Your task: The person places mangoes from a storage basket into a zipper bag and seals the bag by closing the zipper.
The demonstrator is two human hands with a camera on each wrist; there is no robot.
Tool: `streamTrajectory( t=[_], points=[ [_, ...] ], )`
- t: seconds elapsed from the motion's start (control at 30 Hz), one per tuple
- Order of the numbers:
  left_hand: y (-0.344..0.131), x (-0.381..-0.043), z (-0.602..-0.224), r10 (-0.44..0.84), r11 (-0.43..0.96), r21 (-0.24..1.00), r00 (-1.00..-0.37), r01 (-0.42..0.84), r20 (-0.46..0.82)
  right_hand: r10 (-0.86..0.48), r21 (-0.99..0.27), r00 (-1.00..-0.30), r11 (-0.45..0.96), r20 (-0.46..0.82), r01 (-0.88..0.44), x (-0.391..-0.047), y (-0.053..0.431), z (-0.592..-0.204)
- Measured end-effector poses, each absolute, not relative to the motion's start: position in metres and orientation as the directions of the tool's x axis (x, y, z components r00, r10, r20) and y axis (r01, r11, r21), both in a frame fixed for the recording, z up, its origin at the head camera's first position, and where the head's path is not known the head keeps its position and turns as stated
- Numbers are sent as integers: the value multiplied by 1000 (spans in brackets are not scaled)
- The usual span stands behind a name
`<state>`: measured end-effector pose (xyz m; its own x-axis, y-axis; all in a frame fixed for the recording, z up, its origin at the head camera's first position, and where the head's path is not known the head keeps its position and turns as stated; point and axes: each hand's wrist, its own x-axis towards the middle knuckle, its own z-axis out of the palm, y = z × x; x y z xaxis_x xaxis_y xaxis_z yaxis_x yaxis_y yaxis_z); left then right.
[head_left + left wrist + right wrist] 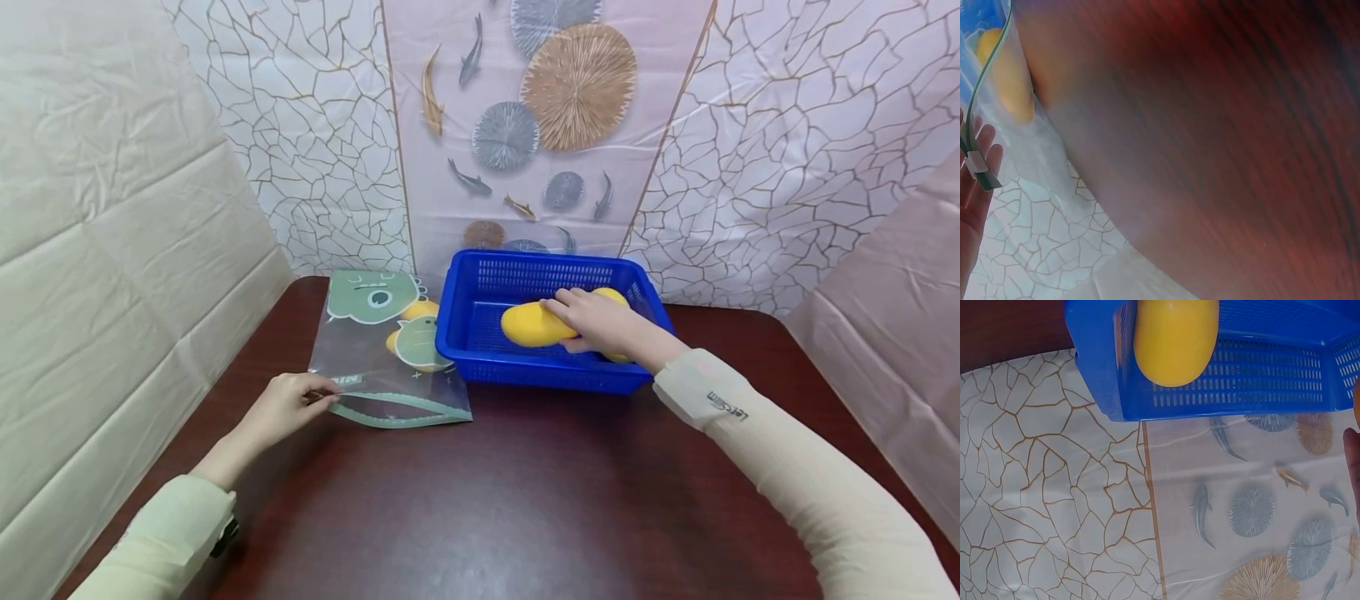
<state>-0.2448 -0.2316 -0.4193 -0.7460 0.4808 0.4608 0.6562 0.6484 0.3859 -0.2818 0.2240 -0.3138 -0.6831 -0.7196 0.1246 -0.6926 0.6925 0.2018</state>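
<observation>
My right hand (592, 318) grips a smooth yellow mango (531, 325) from above, over the inside of a blue plastic basket (555, 373). A second mango (1175, 344) lies at the basket's right end, partly hidden by that hand in the head view. With thumb and fingers, my left hand (288, 408) pinches the mouth edge of a clear zip bag (367, 354) printed with green cartoon animals. The bag lies flat left of the basket, its mouth parted toward me. Through its film shows a yellow oblong shape (1013, 81), seemingly another mango.
A dark red-brown wooden table (480, 508) carries everything. Behind it stands a patterned cloth backdrop (330, 150) with fish and round shapes. Pale cloth walls (97, 250) close in both sides. The basket stands near the back edge, touching or overlapping the bag.
</observation>
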Motion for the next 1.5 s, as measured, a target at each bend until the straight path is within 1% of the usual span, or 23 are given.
streamTrajectory(
  t=[0.17, 0.43, 0.6, 0.8, 1.1, 1.5],
  points=[
    [-232, -245, -419, 476, 652, 391, -752, 650, 456, -718, 199, -682, 695, 141, -691, -274, 225, -312],
    [-231, -245, -418, 474, 660, 385, -755, 645, 452, -759, 225, -607, 650, 234, -726, -265, 227, -313],
    [-230, -244, -418, 467, 657, 392, -756, 644, 459, -783, 261, -565, 621, 261, -739, -258, 227, -312],
    [-231, -242, -418, 467, 647, 404, -755, 647, 460, -782, 272, -555, 621, 284, -735, -251, 228, -311],
    [-231, -244, -417, 469, 663, 386, -758, 641, 453, -785, 269, -506, 606, 357, -749, -242, 226, -315],
    [-231, -244, -418, 467, 666, 383, -758, 640, 455, -796, 267, -471, 582, 380, -768, -232, 213, -320]
  ],
)
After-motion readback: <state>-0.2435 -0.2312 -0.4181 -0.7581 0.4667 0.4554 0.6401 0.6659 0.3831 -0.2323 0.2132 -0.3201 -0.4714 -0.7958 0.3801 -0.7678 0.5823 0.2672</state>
